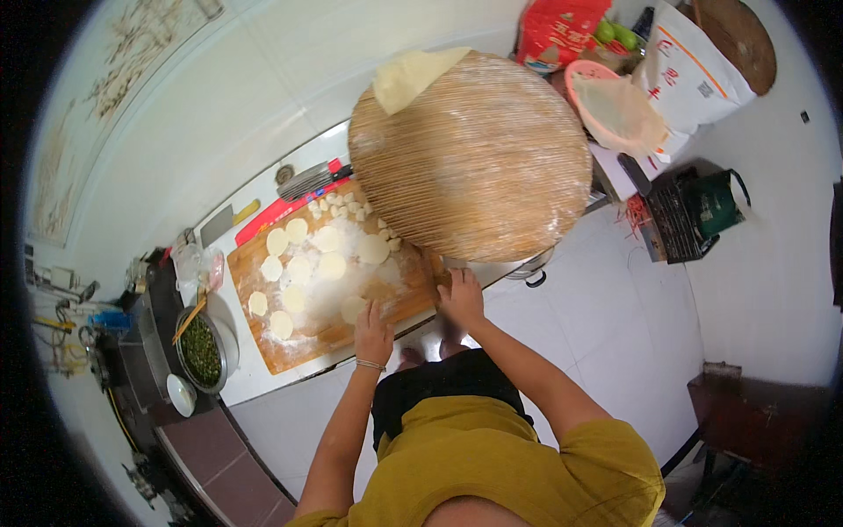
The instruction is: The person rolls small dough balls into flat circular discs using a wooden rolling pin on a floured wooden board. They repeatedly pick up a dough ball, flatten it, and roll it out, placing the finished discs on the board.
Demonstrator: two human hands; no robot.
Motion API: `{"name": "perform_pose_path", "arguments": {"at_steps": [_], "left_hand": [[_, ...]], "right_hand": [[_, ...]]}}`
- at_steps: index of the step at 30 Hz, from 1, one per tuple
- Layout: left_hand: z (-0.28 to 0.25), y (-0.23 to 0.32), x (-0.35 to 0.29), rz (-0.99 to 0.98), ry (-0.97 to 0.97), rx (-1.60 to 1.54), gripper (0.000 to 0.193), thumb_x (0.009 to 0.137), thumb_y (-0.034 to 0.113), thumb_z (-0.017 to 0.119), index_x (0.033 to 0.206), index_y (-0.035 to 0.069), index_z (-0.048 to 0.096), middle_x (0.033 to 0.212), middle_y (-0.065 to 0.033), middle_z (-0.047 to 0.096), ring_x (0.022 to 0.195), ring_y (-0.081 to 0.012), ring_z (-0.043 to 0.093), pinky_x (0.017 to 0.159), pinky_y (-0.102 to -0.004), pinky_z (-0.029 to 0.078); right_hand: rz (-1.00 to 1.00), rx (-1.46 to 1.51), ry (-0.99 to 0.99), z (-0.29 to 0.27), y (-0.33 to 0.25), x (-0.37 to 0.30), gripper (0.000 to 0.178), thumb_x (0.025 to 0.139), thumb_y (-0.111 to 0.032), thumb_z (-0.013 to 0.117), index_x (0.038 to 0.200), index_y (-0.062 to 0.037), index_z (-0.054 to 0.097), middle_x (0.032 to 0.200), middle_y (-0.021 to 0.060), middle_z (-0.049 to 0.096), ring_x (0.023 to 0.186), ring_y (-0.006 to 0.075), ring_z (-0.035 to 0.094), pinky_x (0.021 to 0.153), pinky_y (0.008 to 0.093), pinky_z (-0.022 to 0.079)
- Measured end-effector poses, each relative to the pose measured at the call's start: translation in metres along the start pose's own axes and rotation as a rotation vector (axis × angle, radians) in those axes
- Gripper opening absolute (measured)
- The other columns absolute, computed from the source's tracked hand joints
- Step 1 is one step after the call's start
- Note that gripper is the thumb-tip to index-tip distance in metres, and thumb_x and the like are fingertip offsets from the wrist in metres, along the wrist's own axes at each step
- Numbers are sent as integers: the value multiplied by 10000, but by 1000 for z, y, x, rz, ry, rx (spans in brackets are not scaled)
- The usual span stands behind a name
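Observation:
My left hand (374,335) is at the near edge of a floured wooden board (263,351), its fingertips closed on the rim of a thin round dough wrapper (353,309). To its right, by the board's right end, my right hand (463,299) curls against a brown stick, blurred by motion, that looks like a rolling pin (432,277). Several flat dough wrappers (331,265) lie spread over the board. Small dough pieces (338,204) are gathered along its far side, some beside the large round slatted tray (474,158).
The tray overhangs the board's far right, a pale cloth (417,77) on its rim. A steel bowl of chopped green filling (200,353) with chopsticks (190,318) stands left. A cleaver (217,226) lies behind the board. A pink basket (606,97) and white bag (689,75) are far right.

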State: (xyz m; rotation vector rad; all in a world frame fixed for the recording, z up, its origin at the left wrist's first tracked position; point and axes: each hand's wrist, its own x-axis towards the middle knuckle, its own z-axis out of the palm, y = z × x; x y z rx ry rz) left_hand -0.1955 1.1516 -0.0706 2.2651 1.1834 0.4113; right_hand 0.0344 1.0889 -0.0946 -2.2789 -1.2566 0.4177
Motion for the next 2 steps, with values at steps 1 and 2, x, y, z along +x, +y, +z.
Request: {"name": "perform_pose_path", "arguments": {"at_steps": [1,2], "left_hand": [[3,3,6,47,7,0,642,794,125,642,1374,-1,396,1376,-256,430,1210,-419,453,1022,-468,381],[8,5,14,94,14,-1,654,796,134,646,1383,3,389,1385,-254,422,1224,-422,444,1030,-466,376]], "right_hand": [[23,28,-17,-4,13,-5,521,816,-310,671,1197,7,511,1117,249,519,1057,412,511,909,493,426],[46,57,-33,-8,30,-10,533,805,-314,680,1205,-4,510,1124,250,521,1056,415,511,919,497,420]]}}
